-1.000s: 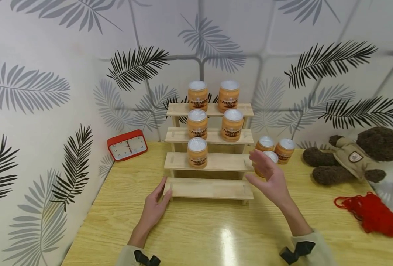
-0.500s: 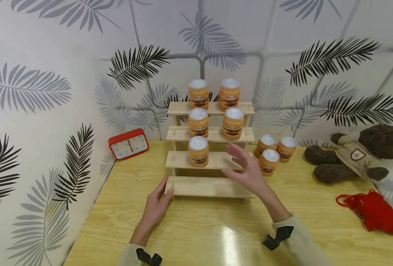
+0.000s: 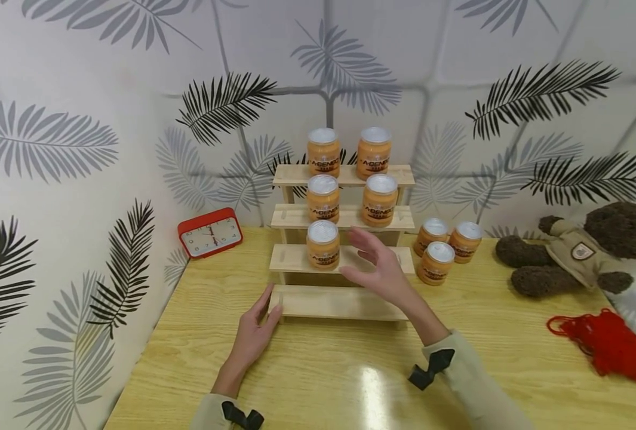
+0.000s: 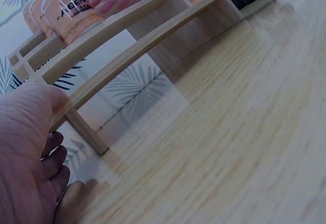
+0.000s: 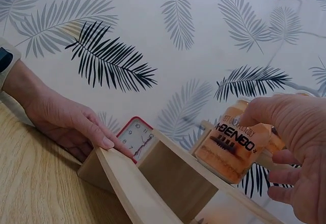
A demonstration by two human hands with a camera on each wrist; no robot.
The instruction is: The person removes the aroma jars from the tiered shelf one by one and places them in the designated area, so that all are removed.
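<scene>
A four-step wooden display rack (image 3: 344, 303) stands on the table with orange, silver-lidded jars on its upper three steps. My left hand (image 3: 254, 332) grips the left end of the lowest step, thumb at the front corner and other fingers curled below, as the left wrist view shows. Beside the lone jar (image 3: 323, 252) on the second step from the bottom is my right hand (image 3: 379, 273), thumb and fingers spread apart. In the right wrist view that jar (image 5: 226, 155) shows close to the thumb; whether they touch I cannot tell. Nothing is held in the right hand.
Three more jars (image 3: 435, 264) stand on the table right of the rack. Further right lie a brown teddy bear (image 3: 575, 254) and a red yarn bundle (image 3: 610, 346). A red clock (image 3: 210, 233) stands at the back left, near the leaf-patterned wall (image 3: 135, 149).
My right hand has moved left from the loose jars at the right to beside the jar on the second step from the bottom. The left hand has stayed at the rack's end.
</scene>
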